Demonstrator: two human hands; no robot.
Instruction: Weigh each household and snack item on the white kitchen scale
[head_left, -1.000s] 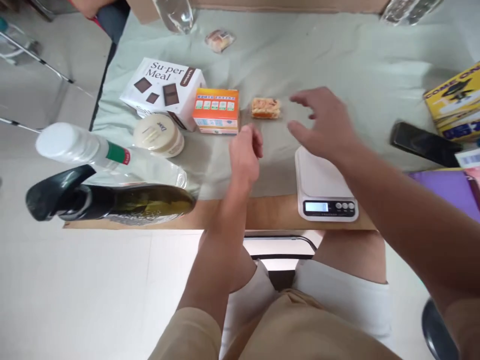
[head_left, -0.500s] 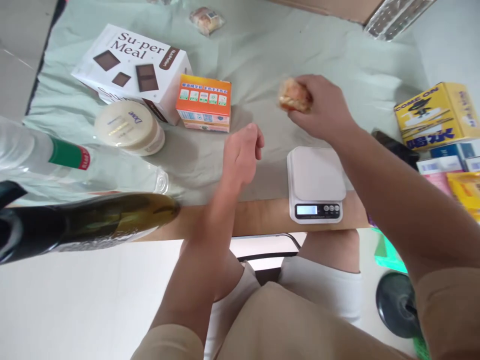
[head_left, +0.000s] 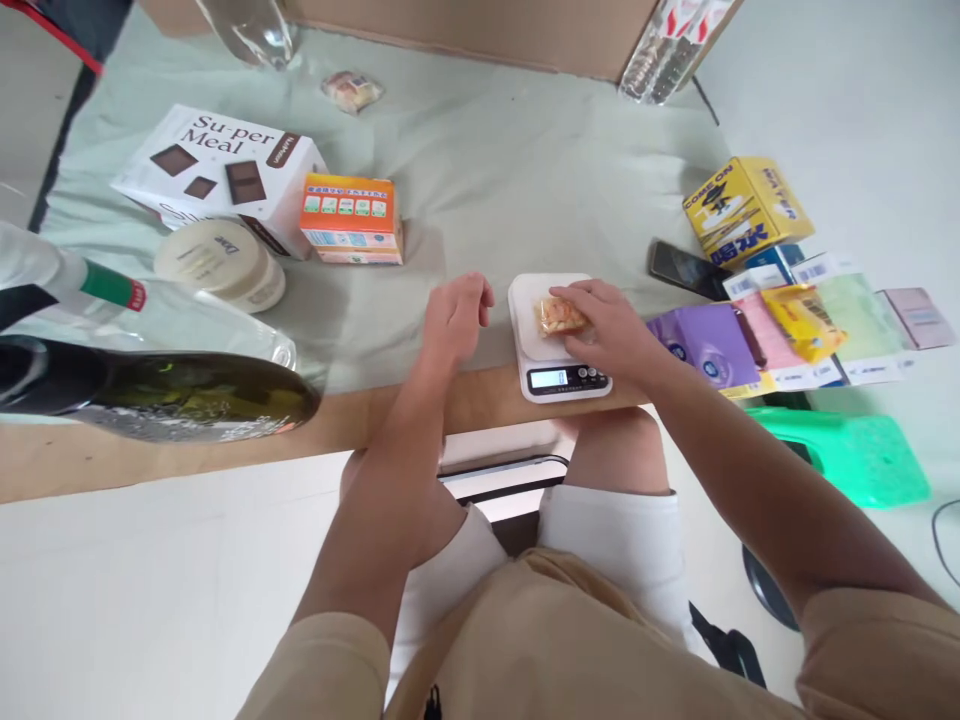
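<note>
My right hand (head_left: 611,325) has its thumb and fingers on a small snack in a clear wrapper (head_left: 556,317), orange and cream in colour. The snack is at the plate of a white kitchen scale (head_left: 525,345), whose display is lit; whether the scale bears its full weight I cannot tell. Loosely curled, my left hand (head_left: 456,315) rests by the table's front edge, left of the scale, with nothing showing in it. A similar wrapped snack (head_left: 352,92) lies at the back of the cloth.
Left stand a white Su-per Meal box (head_left: 217,170), an orange box (head_left: 351,215), a Dove tub (head_left: 217,262), a clear bottle (head_left: 180,315) and a dark green bottle (head_left: 187,390). To the right are a yellow box (head_left: 742,210), a phone (head_left: 686,268) and a purple packet (head_left: 705,345).
My right hand has brought the wrapped snack down and toward me, from above the cloth to the scale. My left hand stays curled near the edge. The camera view has shifted.
</note>
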